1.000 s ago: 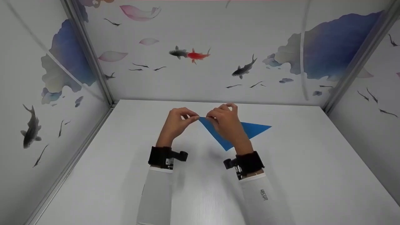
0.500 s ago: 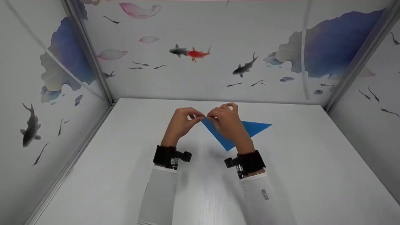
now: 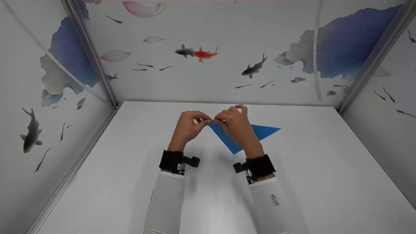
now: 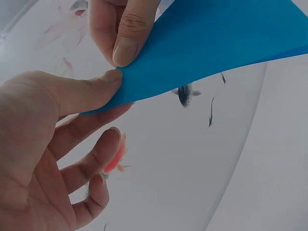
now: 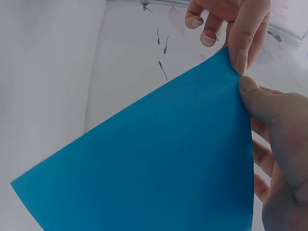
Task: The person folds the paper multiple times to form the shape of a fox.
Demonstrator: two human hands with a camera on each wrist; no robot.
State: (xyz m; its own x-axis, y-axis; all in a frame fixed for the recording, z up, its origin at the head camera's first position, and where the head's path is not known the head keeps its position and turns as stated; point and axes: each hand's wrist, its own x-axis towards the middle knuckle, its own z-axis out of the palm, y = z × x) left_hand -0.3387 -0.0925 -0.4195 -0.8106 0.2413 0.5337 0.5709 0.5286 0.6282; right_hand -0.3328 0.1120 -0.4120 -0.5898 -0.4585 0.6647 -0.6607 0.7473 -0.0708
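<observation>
A blue sheet of paper (image 3: 230, 140), triangular in outline, is held up above the white table. My left hand (image 3: 190, 127) pinches its left corner between thumb and forefinger; in the left wrist view the other fingers of that hand (image 4: 45, 144) hang loosely bent under the paper (image 4: 207, 43). Close beside it, my right hand (image 3: 239, 125) pinches the upper edge with thumb and fingers. The two thumb tips almost meet, as the right wrist view shows on the paper (image 5: 159, 154). Part of the sheet is hidden behind the right hand.
The white tabletop (image 3: 97, 182) spreads beneath both arms. Panels printed with fish and petals stand at the back (image 3: 214, 84) and along both sides. Black wrist bands (image 3: 172, 162) with small cameras sit over light sleeves.
My left hand has moved right along the paper's corner, up close to the right hand. The right hand keeps its pinch in nearly the same place.
</observation>
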